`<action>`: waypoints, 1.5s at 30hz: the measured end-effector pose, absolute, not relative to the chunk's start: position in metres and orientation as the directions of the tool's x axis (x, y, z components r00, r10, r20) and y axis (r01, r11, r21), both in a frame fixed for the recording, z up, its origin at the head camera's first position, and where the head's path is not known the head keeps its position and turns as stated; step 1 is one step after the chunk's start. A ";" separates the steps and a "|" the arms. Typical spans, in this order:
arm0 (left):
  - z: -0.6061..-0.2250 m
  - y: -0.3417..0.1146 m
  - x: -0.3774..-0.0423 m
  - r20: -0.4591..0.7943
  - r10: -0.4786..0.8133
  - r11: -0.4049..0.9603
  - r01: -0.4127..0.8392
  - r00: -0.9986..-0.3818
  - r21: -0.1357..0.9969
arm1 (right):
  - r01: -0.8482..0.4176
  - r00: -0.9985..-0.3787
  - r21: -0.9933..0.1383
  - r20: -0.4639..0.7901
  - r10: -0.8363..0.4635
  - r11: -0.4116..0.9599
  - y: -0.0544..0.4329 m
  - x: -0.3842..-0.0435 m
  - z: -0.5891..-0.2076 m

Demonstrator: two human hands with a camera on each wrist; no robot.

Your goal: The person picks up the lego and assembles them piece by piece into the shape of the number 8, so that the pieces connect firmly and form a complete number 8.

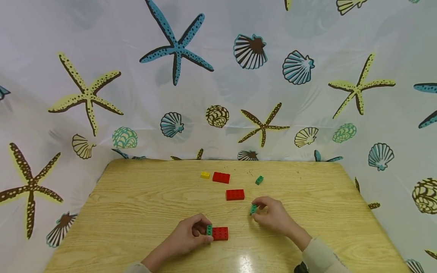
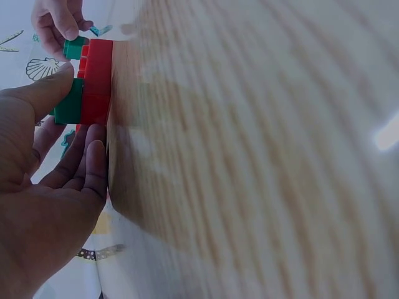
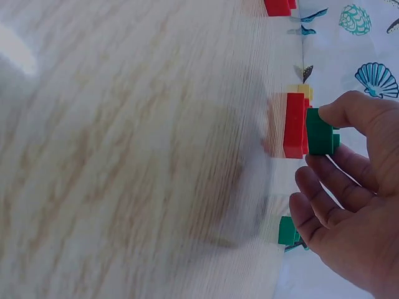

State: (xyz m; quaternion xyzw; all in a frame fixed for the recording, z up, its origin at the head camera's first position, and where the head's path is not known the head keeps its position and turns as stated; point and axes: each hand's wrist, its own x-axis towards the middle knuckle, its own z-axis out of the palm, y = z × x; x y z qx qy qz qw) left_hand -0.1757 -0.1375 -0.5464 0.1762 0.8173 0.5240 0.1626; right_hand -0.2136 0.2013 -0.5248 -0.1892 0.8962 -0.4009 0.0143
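On the table's near side lies a red toy brick with studs facing up. A small green brick sits on its left end, pinched between thumb and fingers of my left hand. The left wrist view shows that green brick upon the studded face of the red brick. Farther right, my right hand pinches another small green brick. The right wrist view shows this green brick held off the tabletop, its other fingers loosely bent.
Toward the back of the wooden table lie two red bricks, one nearer and one farther. A small yellow brick is left of them, a loose green brick right. A patterned curtain surrounds the table's back and sides.
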 end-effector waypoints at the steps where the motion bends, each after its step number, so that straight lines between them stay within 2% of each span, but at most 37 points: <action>1: -0.546 -0.137 -0.176 -0.081 0.458 0.389 0.117 -0.885 0.914 | -0.333 -0.926 -0.724 0.130 -0.354 0.605 0.200 -0.213 -0.525; 14: -0.547 -0.138 -0.176 -0.077 0.459 0.386 0.120 -0.885 0.915 | -0.368 -0.898 -0.738 0.124 -0.423 0.566 0.184 -0.206 -0.522; 34: -0.546 -0.137 -0.176 -0.072 0.458 0.384 0.124 -0.886 0.915 | -0.346 -0.859 -0.763 0.023 -0.512 0.546 0.159 -0.194 -0.518; 45: -0.544 -0.137 -0.176 -0.073 0.459 0.395 0.129 -0.886 0.910 | -0.378 -0.809 -0.779 0.015 -0.588 0.500 0.147 -0.188 -0.521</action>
